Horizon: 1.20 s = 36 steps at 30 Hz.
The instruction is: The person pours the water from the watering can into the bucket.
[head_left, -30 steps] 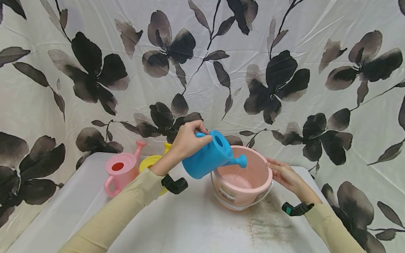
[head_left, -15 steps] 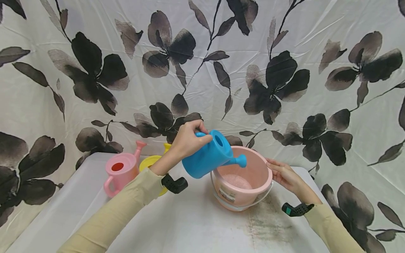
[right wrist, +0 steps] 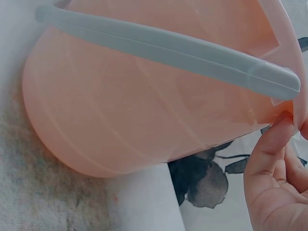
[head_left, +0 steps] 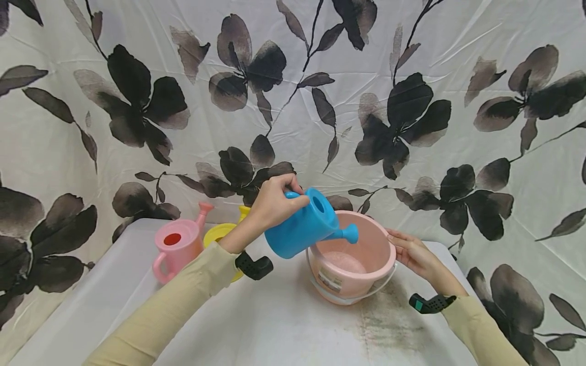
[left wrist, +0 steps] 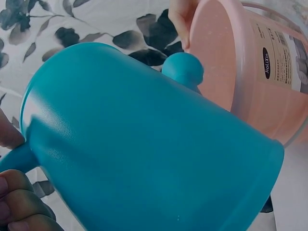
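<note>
A blue watering can (head_left: 297,234) is held above the table, tilted to the right, by my left hand (head_left: 276,203), whose fingers curl round its handle (left wrist: 19,160). Its spout head (head_left: 350,233) is over the opening of a pink bucket (head_left: 352,285). No water shows coming from the spout. The bucket stands on the table with its pale handle (right wrist: 159,45) hanging down. At the bucket's right side my right hand (head_left: 414,256) pinches the rim, thumb (right wrist: 276,137) outside against the wall just under it.
Left of my left forearm a pink watering can (head_left: 180,254) stands on the white table (head_left: 274,325). A yellow watering can (head_left: 215,233) is partly hidden behind that arm. Floral cloth (head_left: 316,127) hangs behind. A brownish stain (head_left: 389,325) marks the table right of the bucket.
The head view has shifted very slightly. Both hands, the tilted watering can and the bucket keep the same positions relative to one another.
</note>
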Motion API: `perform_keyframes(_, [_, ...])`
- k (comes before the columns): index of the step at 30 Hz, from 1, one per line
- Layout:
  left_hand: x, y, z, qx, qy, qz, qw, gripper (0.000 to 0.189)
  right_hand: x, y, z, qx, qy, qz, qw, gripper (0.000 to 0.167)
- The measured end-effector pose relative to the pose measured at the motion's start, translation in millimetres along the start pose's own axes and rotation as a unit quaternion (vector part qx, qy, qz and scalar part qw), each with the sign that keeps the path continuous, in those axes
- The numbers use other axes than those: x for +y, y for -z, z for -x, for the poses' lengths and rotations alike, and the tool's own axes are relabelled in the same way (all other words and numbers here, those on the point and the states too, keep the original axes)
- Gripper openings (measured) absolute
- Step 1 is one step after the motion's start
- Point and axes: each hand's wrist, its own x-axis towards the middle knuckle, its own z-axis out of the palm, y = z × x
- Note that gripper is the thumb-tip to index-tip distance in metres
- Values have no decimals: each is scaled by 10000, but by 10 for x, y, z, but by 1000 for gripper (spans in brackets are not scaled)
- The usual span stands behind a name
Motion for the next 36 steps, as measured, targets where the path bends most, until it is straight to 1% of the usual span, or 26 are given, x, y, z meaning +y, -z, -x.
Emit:
perform_keyframes(10, [5, 3, 10, -13, -2, 0, 10000, 11, 9, -2, 11, 5, 38, 33, 10000, 68])
perform_keyframes(17, [9, -4, 13, -27, -36, -50, 10000, 11, 19, 6, 35, -218, 156, -107, 9996, 66])
perform_keyframes(23, [20, -1, 12, -12, -36, -71, 10000, 12, 16, 7, 47, -299, 190, -132, 9993, 66])
perform_keyframes(36, [31, -6, 10, -7, -60, -89, 9999, 12, 24, 5, 44, -259, 188, -162, 9994, 66])
